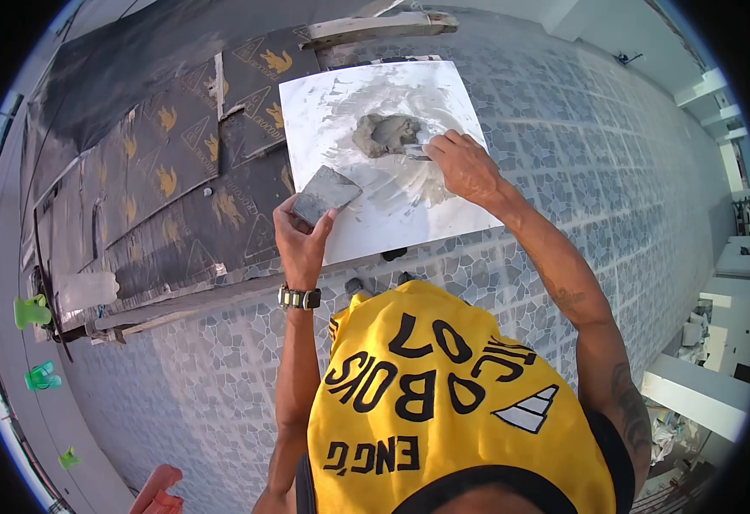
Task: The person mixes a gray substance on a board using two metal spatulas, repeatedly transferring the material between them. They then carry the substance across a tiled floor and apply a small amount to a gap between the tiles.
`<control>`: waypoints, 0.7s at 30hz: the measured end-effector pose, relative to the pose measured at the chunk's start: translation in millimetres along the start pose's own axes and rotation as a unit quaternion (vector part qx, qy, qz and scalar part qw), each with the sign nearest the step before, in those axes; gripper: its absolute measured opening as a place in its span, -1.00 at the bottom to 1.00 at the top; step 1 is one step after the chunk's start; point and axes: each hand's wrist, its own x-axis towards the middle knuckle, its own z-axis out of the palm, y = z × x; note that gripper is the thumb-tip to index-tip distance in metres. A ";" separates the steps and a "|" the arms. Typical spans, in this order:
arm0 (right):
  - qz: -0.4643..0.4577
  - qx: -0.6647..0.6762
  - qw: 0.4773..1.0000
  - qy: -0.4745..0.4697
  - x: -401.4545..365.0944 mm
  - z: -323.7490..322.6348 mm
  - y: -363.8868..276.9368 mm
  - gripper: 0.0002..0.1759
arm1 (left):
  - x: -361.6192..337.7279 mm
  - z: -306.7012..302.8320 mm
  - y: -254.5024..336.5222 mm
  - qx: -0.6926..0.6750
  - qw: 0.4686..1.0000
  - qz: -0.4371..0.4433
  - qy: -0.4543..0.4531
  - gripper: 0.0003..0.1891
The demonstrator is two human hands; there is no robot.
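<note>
My left hand (303,244) grips a square grey stone tile (327,197) by its near corner, thumb on one side and fingers on the other. The tile is tilted over the left part of a white board (371,238). In my right hand (465,167) is a small trowel (415,152), mostly covered by my fingers, with its blade at the right edge of a heap of wet grey mortar (366,137). Mortar smears spread over the board around the heap.
Left of the board is a platform covered in dark printed sheets (161,180), with a wooden plank (375,30) at its far end. Green plastic pieces (32,312) and a pink object (159,490) are at lower left. Stone-patterned flooring (581,163) surrounds me.
</note>
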 end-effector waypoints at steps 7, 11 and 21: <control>-0.016 -0.020 1.000 0.010 3.9 8.6 -9.9 -0.73 | -1.9 0.0 -6.7 -0.003 0.999 -0.039 0.003 -0.32; 0.008 -0.040 0.999 0.013 25.5 -9.5 0.5 -0.79 | -4.2 1.2 -5.0 -0.020 0.999 -0.041 -0.004 -0.33; -0.070 -0.075 0.995 0.014 69.1 -9.3 1.4 -0.91 | -2.1 2.2 -2.5 0.017 0.999 -0.040 -0.019 -0.33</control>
